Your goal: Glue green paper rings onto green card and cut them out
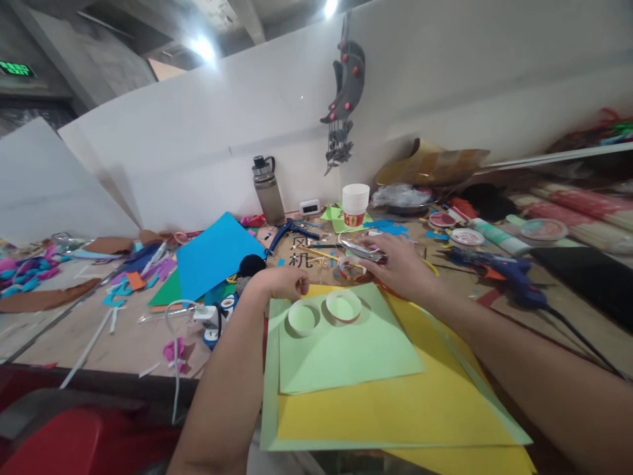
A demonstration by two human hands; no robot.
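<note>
My left hand (283, 282) is curled into a loose fist at the back edge of a light green paper sheet (351, 363), with nothing showing in it. Fingers of my right hand (403, 264) close on a silvery metal tool (363, 251), blurred and partly covered by the hand. Two pale paper rings, a left ring (303, 331) and a right ring (343, 318) with a red lower edge, sit side by side on the green sheet. Behind them a third ring (352, 267) stands near my right hand. Yellow paper (395, 415) lies under the green sheet.
A grey bottle (268, 191) and stacked paper cups (355, 201) stand at the back. Blue paper (220, 254) and a power strip with plugs (211, 323) lie left. A blue glue gun (514, 277) with its cord and a black flat panel (588, 280) are right.
</note>
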